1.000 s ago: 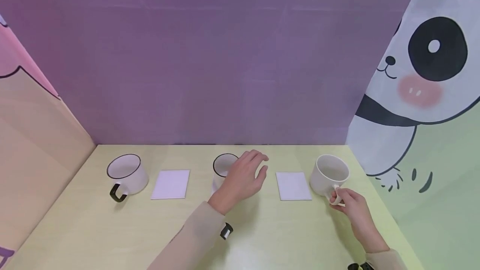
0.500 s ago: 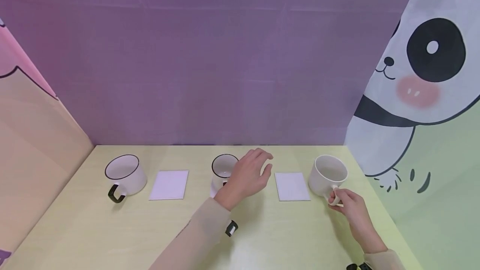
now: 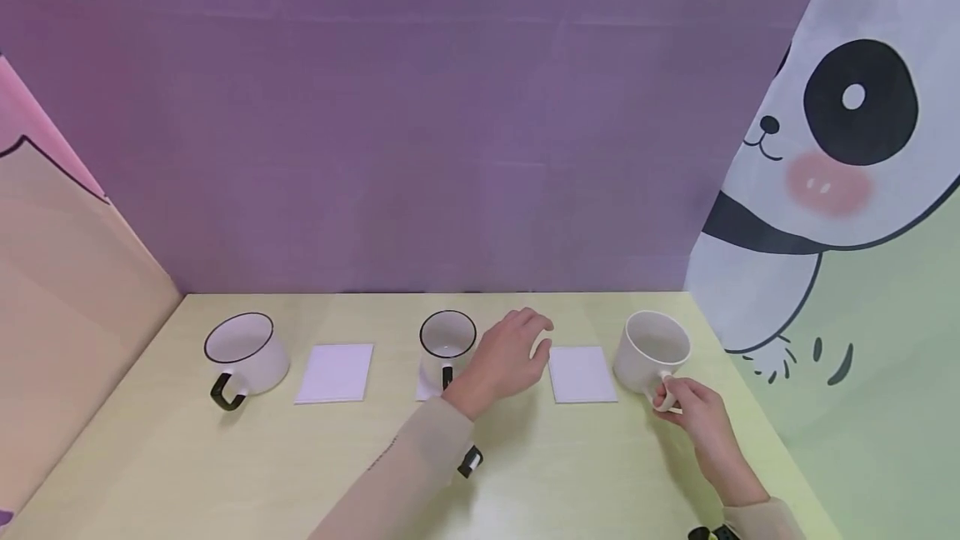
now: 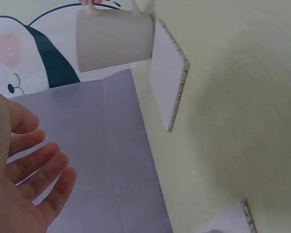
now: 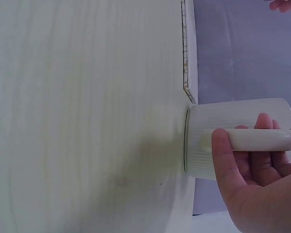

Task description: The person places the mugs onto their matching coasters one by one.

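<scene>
On the right of the table stands a plain white ribbed mug; my right hand grips its handle, fingers curled through it. My left hand hovers over the middle of the table with loosely bent fingers, holding nothing. It is beside a white mug with a black rim and black handle, which sits on a white square coaster partly hidden by the left arm. Between the left hand and the ribbed mug lies another white coaster.
Farther left are a wider white mug with black rim and handle and a third white coaster. A purple backdrop rises at the table's back edge, with printed panels on both sides.
My left hand has drifted a little to the right, uncovering more of the middle mug and its handle. The right hand keeps its grip on the ribbed mug's handle.
</scene>
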`<state>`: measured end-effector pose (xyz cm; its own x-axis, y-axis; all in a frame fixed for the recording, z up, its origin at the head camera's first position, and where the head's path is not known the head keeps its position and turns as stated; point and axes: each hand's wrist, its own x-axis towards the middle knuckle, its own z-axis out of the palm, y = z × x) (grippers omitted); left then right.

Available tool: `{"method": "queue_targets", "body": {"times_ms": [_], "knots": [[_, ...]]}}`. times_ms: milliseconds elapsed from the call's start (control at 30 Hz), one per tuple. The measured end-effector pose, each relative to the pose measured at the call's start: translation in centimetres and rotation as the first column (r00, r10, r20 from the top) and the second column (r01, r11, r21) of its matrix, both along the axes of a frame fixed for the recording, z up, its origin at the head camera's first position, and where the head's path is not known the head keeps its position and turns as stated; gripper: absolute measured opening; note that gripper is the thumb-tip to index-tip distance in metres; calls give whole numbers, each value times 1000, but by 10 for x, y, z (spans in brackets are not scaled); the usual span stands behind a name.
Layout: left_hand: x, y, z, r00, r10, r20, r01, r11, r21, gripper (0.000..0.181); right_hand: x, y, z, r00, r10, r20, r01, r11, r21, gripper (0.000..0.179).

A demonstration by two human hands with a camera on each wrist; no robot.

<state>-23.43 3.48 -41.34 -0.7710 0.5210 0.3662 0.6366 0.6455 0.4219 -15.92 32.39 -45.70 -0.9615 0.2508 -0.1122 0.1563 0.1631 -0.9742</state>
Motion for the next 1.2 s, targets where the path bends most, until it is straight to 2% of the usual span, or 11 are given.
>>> {"method": "queue_targets", "body": {"times_ms": [300, 600, 933, 1200], "knots": [[-1, 3, -13, 1000, 12, -4, -12, 999, -41, 24, 0, -3, -1, 1000, -8, -2, 8, 1000, 1, 31], [-5, 7, -25, 999, 28, 27, -26, 997, -72, 24, 1, -2, 0, 1000, -5, 4, 5, 1000, -4, 30], [-8, 10, -36, 999, 39, 28, -36, 994, -106, 23, 1, -4, 0, 1000, -5, -22, 5, 1000, 18, 32], [-10, 14, -45, 997, 45, 63, -37, 990, -135, 24, 1, -5, -1, 1000, -10, -20, 10, 999, 31, 33]]}}
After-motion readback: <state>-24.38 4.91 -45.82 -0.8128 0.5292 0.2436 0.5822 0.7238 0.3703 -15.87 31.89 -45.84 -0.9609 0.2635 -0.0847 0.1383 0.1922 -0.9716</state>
